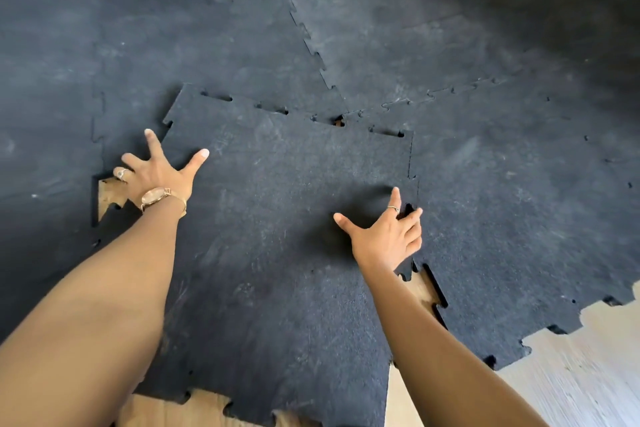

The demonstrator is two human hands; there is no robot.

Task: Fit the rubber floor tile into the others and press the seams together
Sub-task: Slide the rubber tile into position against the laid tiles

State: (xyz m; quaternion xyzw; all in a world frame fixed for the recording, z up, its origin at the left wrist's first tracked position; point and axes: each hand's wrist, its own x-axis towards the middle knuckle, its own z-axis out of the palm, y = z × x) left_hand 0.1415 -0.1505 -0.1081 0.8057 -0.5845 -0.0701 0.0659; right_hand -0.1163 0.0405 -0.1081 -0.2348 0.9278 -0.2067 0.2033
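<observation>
Pale wood floor peeks out around the laid black rubber tiles. Loose black jigsaw-edged rubber tile sits skewed, far edge overlapping. Left hand and right hand rest spread open, gripping nothing. Pressing now could pinch misaligned tabs.

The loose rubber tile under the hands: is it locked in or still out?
Still out. The tile overlaps its neighbours along the far edge, with open gaps there and wood floor showing at both sides.

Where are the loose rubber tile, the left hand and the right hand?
loose rubber tile (277, 218): head view, middle of its top face.
left hand (159, 173): head view, back of the hand.
right hand (384, 236): head view, back of the hand.
</observation>
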